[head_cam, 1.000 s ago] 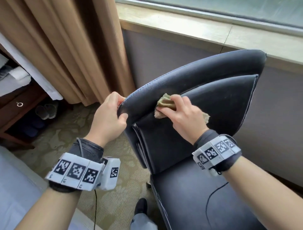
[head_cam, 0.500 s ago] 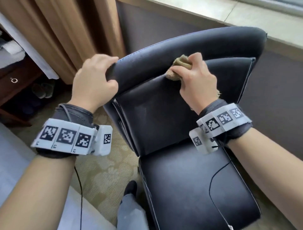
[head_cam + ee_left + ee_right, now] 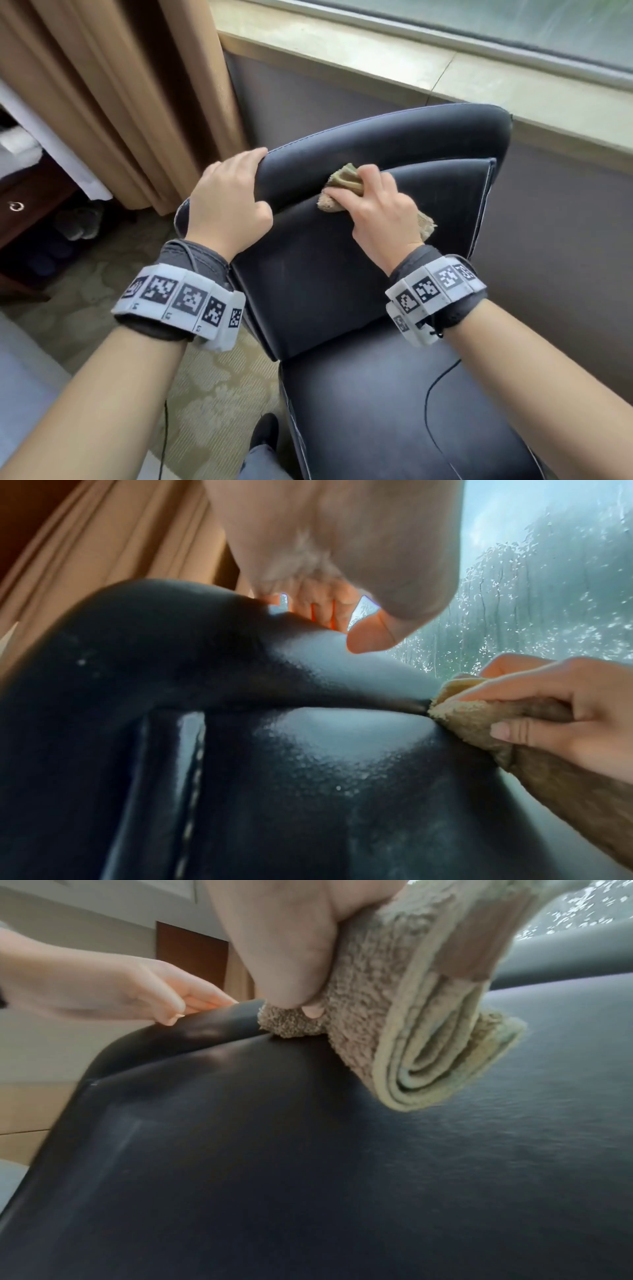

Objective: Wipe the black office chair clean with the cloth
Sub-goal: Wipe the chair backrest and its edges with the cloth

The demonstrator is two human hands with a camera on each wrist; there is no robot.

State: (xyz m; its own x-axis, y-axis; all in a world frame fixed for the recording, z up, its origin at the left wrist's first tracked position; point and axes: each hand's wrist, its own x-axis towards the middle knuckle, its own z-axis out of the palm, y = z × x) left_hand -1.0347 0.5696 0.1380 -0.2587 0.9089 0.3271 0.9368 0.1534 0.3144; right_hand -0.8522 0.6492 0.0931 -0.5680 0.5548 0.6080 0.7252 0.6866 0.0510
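- Below me, the black office chair [image 3: 342, 291] stands by the window sill [image 3: 479, 68]: smooth grained leather, stitched seams, curved top.
- My left hand [image 3: 229, 209] curls over its top left corner; only my left wrist view shows the thumb [image 3: 369, 637] barely touching.
- My right hand [image 3: 380, 209] clutches the folded, nubby olive cloth [image 3: 428, 1015] against the backrest seam; my right wrist view reveals its layered folds.

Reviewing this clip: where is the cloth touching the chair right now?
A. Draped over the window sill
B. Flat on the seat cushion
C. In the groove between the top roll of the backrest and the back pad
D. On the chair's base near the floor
C: the right hand presses the folded cloth into the groove under the top roll of the chair, while the left hand grips the backrest's corner.
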